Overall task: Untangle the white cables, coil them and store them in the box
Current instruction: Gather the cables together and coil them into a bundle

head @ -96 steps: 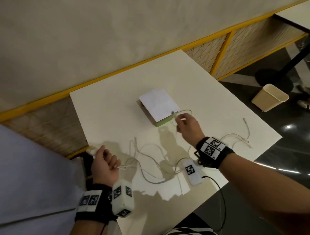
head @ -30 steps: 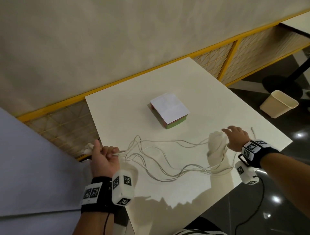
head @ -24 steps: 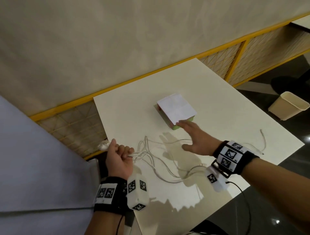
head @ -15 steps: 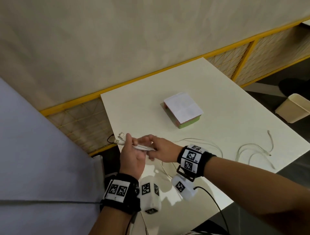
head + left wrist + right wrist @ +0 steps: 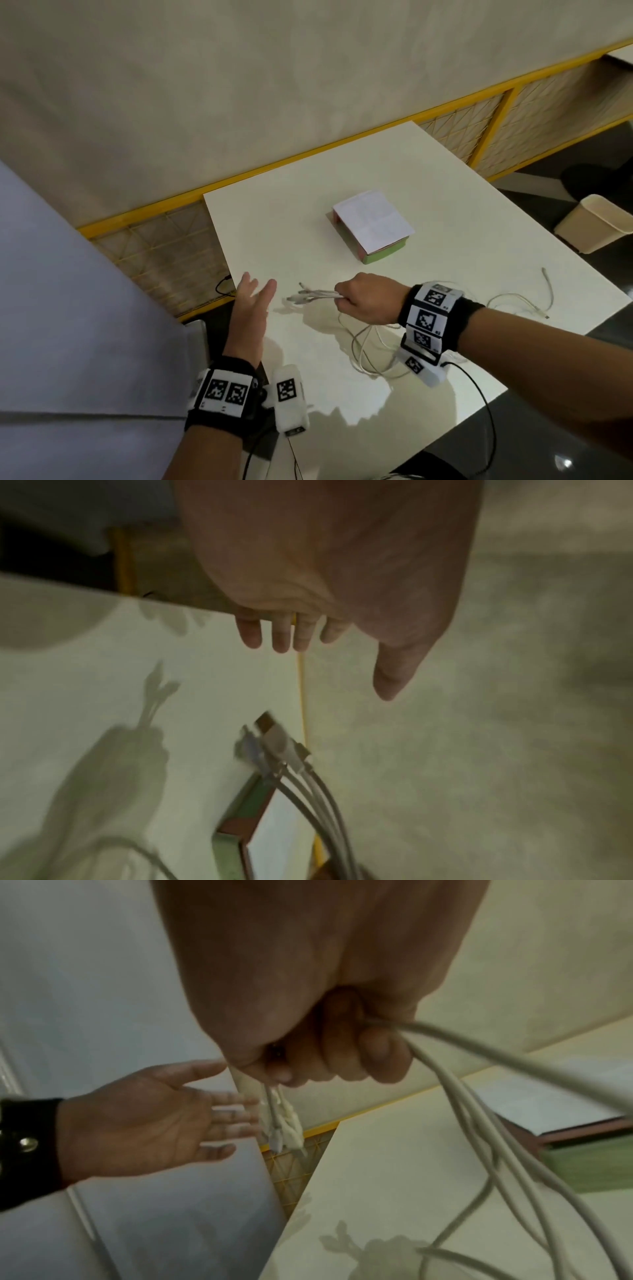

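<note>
While cables trail over worktop [image 5: 445,192]:
right hand [image 5: 363,303]: grips white cables [image 5: 315,295], plugs pointing 9 o'clock
left hand [image 5: 251,308]: fingers spread, holding nothing
box [image 5: 371,226]: 12 o'clock

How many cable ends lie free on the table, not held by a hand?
2. The far cable end and the near cable end both lie by the right edge of the table. The right forearm may hide more.

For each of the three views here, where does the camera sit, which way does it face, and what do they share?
Head: looks down from above at the table, box, both hands.
Left wrist: looks along the open left hand toward the cable plugs.
Right wrist: looks along the right hand, its grip closed on the white cables.
Shared: both wrist views show the plugs and the box.
</note>
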Action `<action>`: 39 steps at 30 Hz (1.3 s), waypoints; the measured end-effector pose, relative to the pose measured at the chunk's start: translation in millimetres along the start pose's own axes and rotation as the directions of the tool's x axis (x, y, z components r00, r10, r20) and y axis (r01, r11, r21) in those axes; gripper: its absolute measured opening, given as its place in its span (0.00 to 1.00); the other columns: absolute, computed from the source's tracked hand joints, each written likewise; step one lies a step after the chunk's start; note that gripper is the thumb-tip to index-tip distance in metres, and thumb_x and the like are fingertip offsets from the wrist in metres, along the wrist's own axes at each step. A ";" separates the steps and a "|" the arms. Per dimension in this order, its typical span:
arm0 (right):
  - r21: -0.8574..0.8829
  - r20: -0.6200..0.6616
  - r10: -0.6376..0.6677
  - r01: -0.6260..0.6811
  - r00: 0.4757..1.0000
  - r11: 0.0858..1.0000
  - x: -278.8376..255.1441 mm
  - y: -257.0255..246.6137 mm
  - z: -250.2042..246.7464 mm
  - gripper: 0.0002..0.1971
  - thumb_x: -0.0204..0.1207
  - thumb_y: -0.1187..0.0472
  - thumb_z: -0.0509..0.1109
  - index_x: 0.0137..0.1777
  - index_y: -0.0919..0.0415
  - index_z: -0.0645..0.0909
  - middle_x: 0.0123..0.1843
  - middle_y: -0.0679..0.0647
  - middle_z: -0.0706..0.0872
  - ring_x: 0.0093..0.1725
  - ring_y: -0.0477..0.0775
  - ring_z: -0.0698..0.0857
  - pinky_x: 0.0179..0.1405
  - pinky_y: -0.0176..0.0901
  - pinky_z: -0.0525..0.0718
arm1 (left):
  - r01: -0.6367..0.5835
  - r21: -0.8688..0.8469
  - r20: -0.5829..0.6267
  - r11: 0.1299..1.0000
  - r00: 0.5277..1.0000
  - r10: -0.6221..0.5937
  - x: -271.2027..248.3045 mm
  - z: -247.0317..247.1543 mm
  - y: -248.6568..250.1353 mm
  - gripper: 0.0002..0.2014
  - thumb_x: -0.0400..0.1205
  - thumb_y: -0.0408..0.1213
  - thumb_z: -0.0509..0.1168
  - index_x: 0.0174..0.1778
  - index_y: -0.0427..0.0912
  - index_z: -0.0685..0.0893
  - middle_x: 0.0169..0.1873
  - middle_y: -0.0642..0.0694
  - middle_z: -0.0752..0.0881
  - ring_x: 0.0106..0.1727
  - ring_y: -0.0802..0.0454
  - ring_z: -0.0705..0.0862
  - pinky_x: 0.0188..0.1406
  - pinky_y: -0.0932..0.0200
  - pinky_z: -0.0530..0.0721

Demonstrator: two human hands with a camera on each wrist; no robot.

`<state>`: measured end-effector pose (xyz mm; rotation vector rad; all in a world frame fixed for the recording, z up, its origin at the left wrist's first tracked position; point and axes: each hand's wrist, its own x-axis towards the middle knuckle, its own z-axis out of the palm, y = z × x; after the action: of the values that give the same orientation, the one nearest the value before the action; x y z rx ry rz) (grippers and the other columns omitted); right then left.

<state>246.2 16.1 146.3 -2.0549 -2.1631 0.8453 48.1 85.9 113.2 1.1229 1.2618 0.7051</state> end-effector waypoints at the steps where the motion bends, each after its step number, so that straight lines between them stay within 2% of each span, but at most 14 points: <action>1: -0.026 0.031 0.009 -0.008 0.999 1.000 -0.8 2.8 -2.7 0.15 0.80 0.56 0.56 0.37 0.65 0.71 0.27 0.54 0.71 0.32 0.62 0.74 0.33 0.48 0.69 | -0.098 0.130 0.046 0.987 0.995 0.092 -0.4 -0.4 3.3 0.31 0.81 0.48 0.65 0.80 0.48 0.65 0.74 0.52 0.72 0.73 0.54 0.71 0.71 0.54 0.70; 3: -0.063 0.086 0.019 -0.014 0.996 0.998 -2.1 5.3 -6.7 0.15 0.79 0.56 0.56 0.36 0.66 0.72 0.26 0.54 0.71 0.32 0.62 0.74 0.33 0.50 0.72 | -0.308 0.357 0.273 0.882 0.937 0.217 -3.7 8.6 7.5 0.30 0.77 0.51 0.66 0.76 0.49 0.71 0.72 0.56 0.72 0.74 0.59 0.68 0.73 0.61 0.65; 7: -0.045 0.131 -0.035 0.041 0.991 0.998 -6.9 0.8 -11.8 0.13 0.79 0.57 0.57 0.38 0.64 0.74 0.29 0.58 0.78 0.33 0.60 0.74 0.36 0.49 0.72 | -0.599 0.632 0.625 0.492 0.769 0.134 -11.1 45.2 -1.0 0.26 0.79 0.48 0.62 0.74 0.47 0.72 0.67 0.52 0.80 0.74 0.55 0.71 0.76 0.60 0.55; 10: -0.028 0.137 -0.040 0.044 0.990 0.999 -11.7 2.8 -11.6 0.15 0.80 0.56 0.57 0.44 0.67 0.78 0.39 0.65 0.85 0.35 0.60 0.76 0.37 0.48 0.73 | -0.572 0.645 0.613 0.507 0.783 0.105 -15.2 54.8 0.1 0.10 0.86 0.39 0.55 0.57 0.40 0.78 0.43 0.43 0.85 0.47 0.43 0.79 0.53 0.54 0.71; 12: -0.023 0.136 -0.033 0.037 0.990 0.999 -14.4 7.8 -9.0 0.14 0.80 0.55 0.57 0.43 0.66 0.77 0.37 0.63 0.83 0.36 0.60 0.76 0.36 0.49 0.74 | -0.570 0.628 0.625 0.529 0.775 0.093 -18.2 55.2 0.6 0.10 0.87 0.40 0.53 0.48 0.37 0.75 0.33 0.45 0.79 0.39 0.41 0.77 0.37 0.53 0.69; 16: -0.016 0.125 -0.011 0.013 0.992 1.000 -16.7 15.1 -2.0 0.11 0.76 0.55 0.60 0.37 0.60 0.74 0.29 0.52 0.76 0.34 0.59 0.76 0.36 0.50 0.75 | -0.608 0.721 0.609 0.333 0.785 0.114 -23.1 58.2 3.7 0.13 0.82 0.43 0.56 0.31 0.48 0.65 0.25 0.51 0.72 0.34 0.43 0.74 0.33 0.56 0.67; 20: 0.026 0.114 0.017 -0.020 0.993 0.999 -12.6 16.4 6.4 0.18 0.80 0.47 0.59 0.34 0.58 0.72 0.27 0.50 0.74 0.32 0.57 0.75 0.34 0.48 0.72 | -0.592 0.778 0.582 0.210 0.805 0.112 -18.8 58.7 4.7 0.09 0.79 0.46 0.59 0.38 0.46 0.68 0.32 0.48 0.80 0.42 0.42 0.80 0.38 0.57 0.71; 22: 0.019 0.111 0.035 -0.038 0.993 0.999 -9.5 15.4 9.1 0.21 0.82 0.44 0.55 0.33 0.58 0.71 0.27 0.51 0.74 0.33 0.58 0.75 0.35 0.47 0.71 | -0.623 0.749 0.611 0.227 0.781 0.126 -15.6 56.1 1.6 0.09 0.78 0.47 0.57 0.43 0.45 0.72 0.32 0.53 0.75 0.43 0.45 0.78 0.47 0.56 0.72; 25: 0.016 0.045 0.080 -0.081 0.996 0.997 -6.8 17.1 8.7 0.21 0.84 0.48 0.53 0.30 0.56 0.68 0.26 0.51 0.71 0.35 0.59 0.74 0.37 0.47 0.68 | -0.653 0.697 0.591 0.297 0.757 0.277 -6.3 48.9 -10.5 0.27 0.72 0.55 0.53 0.64 0.47 0.77 0.55 0.53 0.81 0.64 0.49 0.76 0.74 0.46 0.65; 28: 0.030 -0.066 0.137 -0.136 0.988 0.990 -4.8 22.1 8.1 0.21 0.84 0.48 0.51 0.38 0.61 0.73 0.34 0.61 0.80 0.35 0.61 0.74 0.35 0.49 0.68 | -0.609 0.577 0.292 0.545 0.777 0.558 -7.5 44.7 -17.0 0.17 0.76 0.53 0.58 0.50 0.44 0.81 0.45 0.53 0.82 0.50 0.50 0.80 0.53 0.49 0.76; 30: 0.035 -0.124 0.178 -0.175 0.976 0.984 -2.6 22.4 9.8 0.20 0.84 0.49 0.51 0.40 0.63 0.74 0.41 0.67 0.84 0.35 0.61 0.74 0.35 0.49 0.68 | -0.410 0.412 0.127 0.814 0.910 0.394 -14.3 52.2 -13.8 0.18 0.82 0.54 0.58 0.33 0.45 0.79 0.29 0.51 0.81 0.34 0.52 0.78 0.37 0.52 0.76; 32: 0.032 -0.142 0.194 -0.191 0.971 0.981 -0.4 19.5 12.3 0.20 0.84 0.50 0.51 0.44 0.66 0.76 0.44 0.68 0.85 0.35 0.61 0.73 0.34 0.49 0.68 | 0.022 0.290 0.109 0.957 0.992 -0.056 -18.2 66.5 -7.1 0.25 0.85 0.57 0.53 0.33 0.43 0.84 0.32 0.46 0.87 0.33 0.51 0.82 0.36 0.55 0.77; 34: 0.031 -0.132 0.186 -0.183 0.974 0.983 0.1 14.4 14.8 0.19 0.84 0.51 0.52 0.45 0.65 0.76 0.44 0.68 0.85 0.34 0.62 0.74 0.34 0.49 0.68 | 0.313 0.165 0.199 0.935 0.918 -0.343 -21.2 79.2 -4.5 0.28 0.84 0.60 0.49 0.46 0.42 0.86 0.43 0.44 0.89 0.43 0.50 0.86 0.44 0.54 0.80; 39: 0.049 -0.087 0.141 -0.137 0.986 0.989 -0.8 4.2 25.4 0.19 0.82 0.52 0.51 0.52 0.65 0.78 0.45 0.64 0.87 0.39 0.65 0.84 0.36 0.51 0.79 | 0.377 -0.232 0.302 0.897 0.904 -0.302 -25.5 99.1 -5.3 0.23 0.87 0.52 0.51 0.61 0.39 0.82 0.55 0.41 0.88 0.62 0.47 0.84 0.64 0.46 0.80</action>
<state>240.3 6.3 123.3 -2.1982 -1.9584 0.7868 137.1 35.4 110.8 0.7018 1.0561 0.4381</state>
